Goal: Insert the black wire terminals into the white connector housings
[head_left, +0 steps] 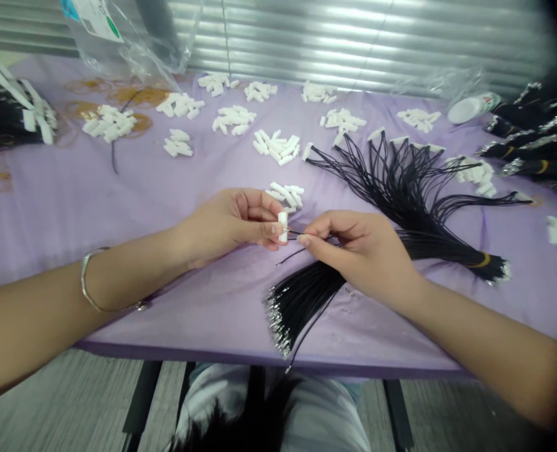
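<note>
white plastic connector [283, 227] stands upright in the closed pinch of my left hand [226, 226], and my right hand [356, 254] grips a thin black wire [313, 236] with its tip right at the connector, though from my remote view i cannot tell if it is seated. a slight wobble in either pinch could make that fine tip slip or bend, while its loose length could snag on the black wire bundle [302, 301] below. a careless swing of my left knuckles could also scatter the pile of white connectors [285, 196] just behind them.
</note>
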`<act>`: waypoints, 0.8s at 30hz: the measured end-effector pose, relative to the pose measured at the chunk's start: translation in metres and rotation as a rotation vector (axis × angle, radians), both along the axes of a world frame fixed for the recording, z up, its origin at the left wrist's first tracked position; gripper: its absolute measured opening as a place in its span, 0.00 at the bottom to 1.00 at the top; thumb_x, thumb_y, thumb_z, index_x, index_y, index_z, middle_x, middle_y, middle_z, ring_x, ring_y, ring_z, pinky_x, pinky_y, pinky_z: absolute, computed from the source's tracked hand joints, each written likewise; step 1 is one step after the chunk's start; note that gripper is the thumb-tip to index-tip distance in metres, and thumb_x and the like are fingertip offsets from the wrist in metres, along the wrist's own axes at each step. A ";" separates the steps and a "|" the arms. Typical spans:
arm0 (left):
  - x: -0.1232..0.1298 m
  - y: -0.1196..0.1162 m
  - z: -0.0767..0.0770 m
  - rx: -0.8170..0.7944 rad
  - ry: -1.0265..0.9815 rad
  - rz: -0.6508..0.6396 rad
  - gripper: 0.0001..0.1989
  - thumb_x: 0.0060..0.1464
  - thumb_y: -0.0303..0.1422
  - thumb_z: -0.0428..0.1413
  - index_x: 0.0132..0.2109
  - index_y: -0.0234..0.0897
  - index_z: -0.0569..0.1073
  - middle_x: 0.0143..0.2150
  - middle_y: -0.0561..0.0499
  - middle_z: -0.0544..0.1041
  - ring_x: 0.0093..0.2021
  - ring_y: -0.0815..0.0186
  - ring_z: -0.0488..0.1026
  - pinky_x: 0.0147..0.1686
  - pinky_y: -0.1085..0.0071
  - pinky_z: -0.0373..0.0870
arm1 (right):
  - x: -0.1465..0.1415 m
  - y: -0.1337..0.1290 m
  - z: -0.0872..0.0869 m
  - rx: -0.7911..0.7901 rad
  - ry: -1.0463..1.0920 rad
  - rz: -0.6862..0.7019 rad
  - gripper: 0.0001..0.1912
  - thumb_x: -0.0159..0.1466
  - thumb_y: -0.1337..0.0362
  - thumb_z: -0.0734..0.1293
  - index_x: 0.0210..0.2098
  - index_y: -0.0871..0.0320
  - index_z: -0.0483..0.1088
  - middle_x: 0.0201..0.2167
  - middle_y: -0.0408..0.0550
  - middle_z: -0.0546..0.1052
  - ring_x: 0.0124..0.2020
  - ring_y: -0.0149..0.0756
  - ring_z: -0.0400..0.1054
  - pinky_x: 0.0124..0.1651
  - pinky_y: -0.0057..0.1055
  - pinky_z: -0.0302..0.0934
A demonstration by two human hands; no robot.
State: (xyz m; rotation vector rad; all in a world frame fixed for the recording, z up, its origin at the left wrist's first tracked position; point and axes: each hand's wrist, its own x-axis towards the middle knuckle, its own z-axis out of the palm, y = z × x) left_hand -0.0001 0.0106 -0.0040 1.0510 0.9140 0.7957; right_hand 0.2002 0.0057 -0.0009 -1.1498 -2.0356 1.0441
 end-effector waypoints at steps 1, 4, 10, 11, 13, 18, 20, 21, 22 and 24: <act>0.000 -0.001 0.000 0.007 0.016 -0.005 0.07 0.45 0.23 0.61 0.34 0.31 0.72 0.27 0.51 0.76 0.27 0.71 0.75 0.30 0.77 0.73 | 0.000 0.000 0.000 0.006 -0.001 0.001 0.07 0.58 0.63 0.65 0.27 0.60 0.71 0.23 0.43 0.72 0.25 0.28 0.62 0.26 0.26 0.55; 0.002 -0.003 0.001 0.027 0.046 -0.049 0.06 0.46 0.23 0.60 0.34 0.31 0.71 0.27 0.50 0.77 0.27 0.71 0.74 0.29 0.77 0.72 | 0.000 0.001 0.001 0.029 -0.016 0.016 0.08 0.59 0.63 0.65 0.27 0.60 0.71 0.23 0.43 0.72 0.25 0.27 0.63 0.27 0.25 0.54; 0.004 -0.006 0.001 0.007 0.026 -0.057 0.05 0.48 0.22 0.59 0.34 0.30 0.70 0.28 0.50 0.77 0.28 0.72 0.74 0.32 0.76 0.73 | -0.001 0.003 0.002 0.050 -0.072 0.036 0.08 0.60 0.62 0.64 0.28 0.61 0.70 0.23 0.42 0.71 0.24 0.26 0.61 0.26 0.24 0.53; 0.004 -0.005 0.001 -0.008 0.016 -0.044 0.05 0.48 0.22 0.59 0.34 0.30 0.70 0.28 0.51 0.76 0.28 0.72 0.74 0.32 0.76 0.73 | -0.001 0.003 0.002 0.052 -0.074 0.030 0.08 0.60 0.62 0.64 0.29 0.61 0.70 0.23 0.42 0.71 0.24 0.26 0.61 0.27 0.24 0.53; 0.004 -0.005 0.001 -0.039 -0.009 -0.022 0.05 0.48 0.22 0.59 0.34 0.30 0.70 0.27 0.51 0.76 0.27 0.71 0.74 0.32 0.74 0.74 | -0.002 0.003 0.001 0.066 -0.069 0.016 0.09 0.60 0.61 0.64 0.29 0.61 0.70 0.24 0.43 0.72 0.25 0.27 0.62 0.28 0.25 0.55; 0.005 -0.004 0.002 -0.088 -0.045 0.036 0.05 0.47 0.21 0.59 0.33 0.29 0.71 0.27 0.50 0.76 0.28 0.70 0.75 0.31 0.75 0.74 | -0.003 0.002 -0.002 0.089 -0.073 0.000 0.10 0.61 0.60 0.64 0.30 0.61 0.70 0.26 0.43 0.73 0.26 0.27 0.64 0.30 0.25 0.57; 0.006 -0.004 0.002 -0.101 -0.048 0.065 0.06 0.46 0.19 0.59 0.34 0.29 0.70 0.27 0.50 0.76 0.28 0.70 0.75 0.30 0.76 0.73 | -0.003 0.001 -0.002 0.101 -0.086 0.003 0.09 0.60 0.60 0.64 0.30 0.60 0.70 0.26 0.43 0.73 0.26 0.27 0.63 0.29 0.25 0.56; 0.006 -0.004 0.002 -0.101 -0.050 0.077 0.07 0.45 0.19 0.59 0.34 0.29 0.70 0.27 0.49 0.76 0.28 0.70 0.75 0.30 0.76 0.73 | -0.003 0.001 -0.002 0.107 -0.087 0.005 0.08 0.60 0.61 0.64 0.29 0.60 0.70 0.25 0.42 0.73 0.25 0.27 0.63 0.29 0.25 0.56; 0.007 -0.004 0.002 -0.097 -0.051 0.085 0.08 0.44 0.18 0.59 0.34 0.28 0.70 0.27 0.49 0.76 0.28 0.70 0.75 0.30 0.77 0.73 | -0.003 0.000 -0.002 0.112 -0.087 0.006 0.08 0.60 0.61 0.65 0.29 0.60 0.70 0.25 0.42 0.73 0.25 0.27 0.63 0.28 0.25 0.55; 0.007 -0.004 0.001 -0.084 -0.047 0.091 0.10 0.42 0.17 0.59 0.33 0.28 0.69 0.26 0.50 0.76 0.28 0.70 0.75 0.30 0.77 0.74 | -0.003 -0.001 -0.002 0.122 -0.087 0.005 0.07 0.59 0.62 0.65 0.28 0.60 0.70 0.24 0.42 0.72 0.24 0.26 0.62 0.27 0.24 0.55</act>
